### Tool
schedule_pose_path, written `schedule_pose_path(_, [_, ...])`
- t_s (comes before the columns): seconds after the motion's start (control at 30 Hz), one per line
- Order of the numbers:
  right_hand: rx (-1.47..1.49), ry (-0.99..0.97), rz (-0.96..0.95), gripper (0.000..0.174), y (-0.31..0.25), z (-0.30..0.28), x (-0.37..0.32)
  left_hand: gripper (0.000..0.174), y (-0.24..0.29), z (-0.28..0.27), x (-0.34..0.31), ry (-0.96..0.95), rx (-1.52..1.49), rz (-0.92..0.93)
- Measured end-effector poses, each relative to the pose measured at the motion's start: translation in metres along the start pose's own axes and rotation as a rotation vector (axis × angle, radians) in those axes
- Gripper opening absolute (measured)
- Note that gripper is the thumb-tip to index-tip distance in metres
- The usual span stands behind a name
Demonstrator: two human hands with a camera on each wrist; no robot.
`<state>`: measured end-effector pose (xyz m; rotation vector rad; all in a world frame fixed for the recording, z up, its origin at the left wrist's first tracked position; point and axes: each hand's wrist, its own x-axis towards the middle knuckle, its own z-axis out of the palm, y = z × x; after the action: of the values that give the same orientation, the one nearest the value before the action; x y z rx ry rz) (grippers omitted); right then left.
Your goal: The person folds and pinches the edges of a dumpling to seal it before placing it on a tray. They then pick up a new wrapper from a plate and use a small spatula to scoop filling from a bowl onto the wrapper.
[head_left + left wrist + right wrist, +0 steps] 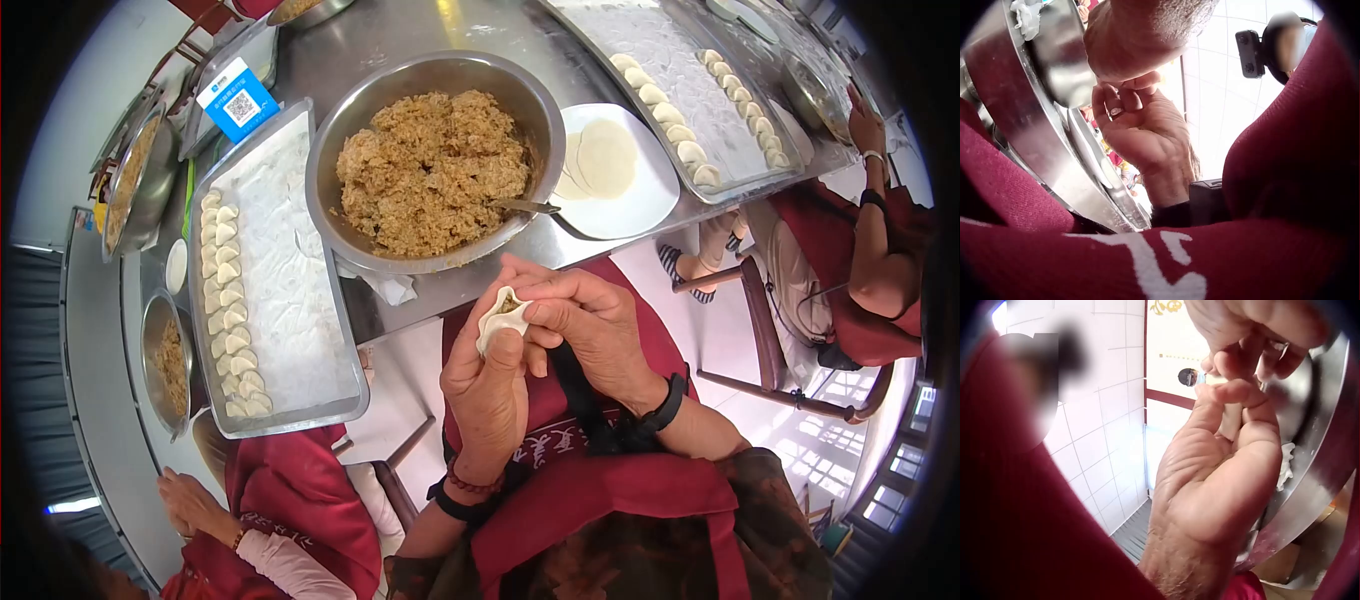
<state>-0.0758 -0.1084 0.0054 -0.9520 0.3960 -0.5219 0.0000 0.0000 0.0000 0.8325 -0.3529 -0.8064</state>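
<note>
Both the left hand (490, 385) and right hand (592, 330) pinch a dumpling (502, 316).

A blue card (237, 100) stands at the far left of the steel table (400, 30). It carries a black-and-white QR code (241, 106) on a white square, and the short line of white print above the code is too small to read. White brush-style characters (548, 444) run across the wearer's red apron (600, 500), creased and not legible. The left wrist view shows a few of their white strokes (1147, 265) close up. A neighbour's apron (300, 490) bears similar white marks (262, 522) — also unreadable. No number or brand name can be made out.
</note>
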Motion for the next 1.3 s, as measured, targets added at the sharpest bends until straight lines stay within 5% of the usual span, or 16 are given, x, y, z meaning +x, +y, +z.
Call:
schedule_pose_path(0.17, [0.163,0.005,0.031,0.014,-0.002,0.003,0.000,0.047,-0.001,0.006,-0.004,0.054,0.003,0.002])
schedule_pose_path(0.47, [-0.254,-0.069,-0.120,0.022,-0.002,-0.015,0.006,0.046,0.005,-0.003,-0.005,-0.014,0.102,-0.115])
schedule_pose_path(0.7, [0.015,-0.144,0.290,0.017,-0.029,-0.010,0.004,0.059,0.014,0.000,-0.002,-0.039,0.089,-0.171])
schedule_pose_path(0.93, [0.039,-0.079,0.062,0.015,-0.007,-0.007,-0.002,0.057,0.008,-0.010,-0.005,-0.076,0.055,-0.147])
schedule_pose_path(1.1, [-0.047,-0.102,0.175,0.009,-0.012,-0.007,-0.003,0.053,0.007,-0.015,-0.007,-0.076,0.076,-0.123])
schedule_pose_path(1.3, [-0.176,-0.143,0.053,0.015,-0.006,-0.013,-0.002,0.048,0.012,-0.018,-0.007,-0.136,0.127,-0.186])
